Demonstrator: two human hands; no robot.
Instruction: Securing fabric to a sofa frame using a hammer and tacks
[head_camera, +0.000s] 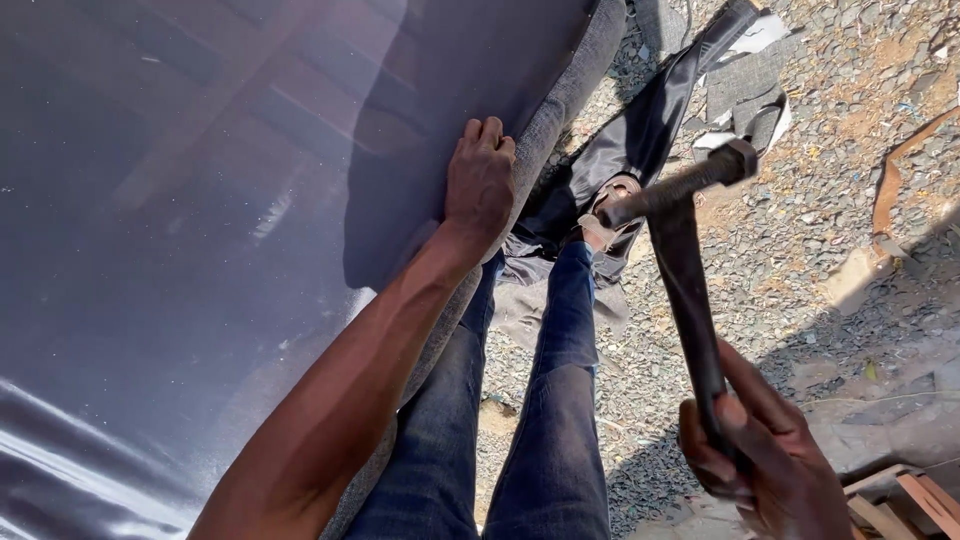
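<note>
A dark metal hammer with a long flat shaft (690, 290) rises from the lower right of the frame toward the upper centre-right, its rusty cylindrical head (680, 188) lying crosswise in the air above the gravel. The right hand (765, 455), at the lower right, is wrapped tight round the bottom end of the shaft, fingers (712, 470) curled shut on it and the thumb laid along the side; the head is well apart from this hand, up at the far end of the shaft.

The left hand (480, 185), in the upper middle of the frame, presses down on the edge of a large sheet of glossy dark purple-black leatherette (200, 220) that fills the whole left half of the frame. Its fingers are bent and bunched together, gripping the sheet where it folds over a grey woven fabric edge (555, 110) running from the top centre down toward the bottom. The hammer head hangs to the right of this hand, apart from it and from the sheet.

Below the arms are the person's legs in blue jeans (550, 400), with a sandalled foot (610, 215) near the hammer head. A loose strip of black leatherette (640, 130) lies on the grey gravel ground (820, 220) at the upper right, beside pale scraps (760, 35). Reddish wooden pieces (900, 500) show in the lower right corner.
</note>
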